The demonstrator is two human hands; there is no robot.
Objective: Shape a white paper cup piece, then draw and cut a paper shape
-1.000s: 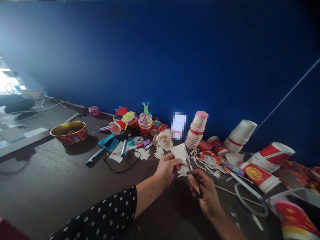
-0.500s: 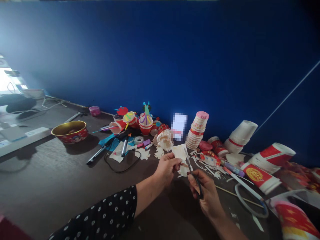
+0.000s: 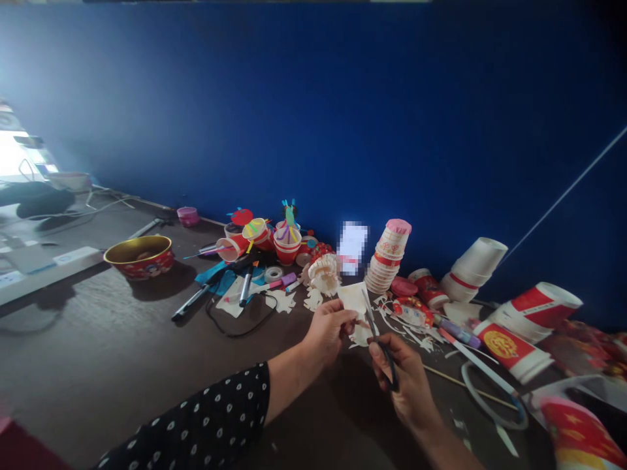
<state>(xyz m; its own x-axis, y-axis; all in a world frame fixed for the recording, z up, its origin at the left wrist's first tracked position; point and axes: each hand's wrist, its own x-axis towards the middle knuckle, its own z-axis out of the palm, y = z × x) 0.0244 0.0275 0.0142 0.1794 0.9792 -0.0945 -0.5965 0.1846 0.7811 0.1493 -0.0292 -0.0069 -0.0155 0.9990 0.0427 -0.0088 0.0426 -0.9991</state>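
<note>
In the head view, the left hand (image 3: 329, 333) pinches a small piece of cream paper (image 3: 351, 299) upright, its long axis pointing away from the person and the hand touching its lower edge. The right hand (image 3: 409, 385) grips black-handled scissors (image 3: 385, 359), their narrow blades (image 3: 368, 314) slanting up to the paper's right edge, so the left hand lies nearer the paper.

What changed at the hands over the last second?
Very little. The view drifted slightly, so the gold-lined red bowl sits a bit further right in frame. The left hand still holds the paper piece, and the right hand still holds the scissors against it. Nothing was taken or let go. The stacked cups stayed put.
</note>
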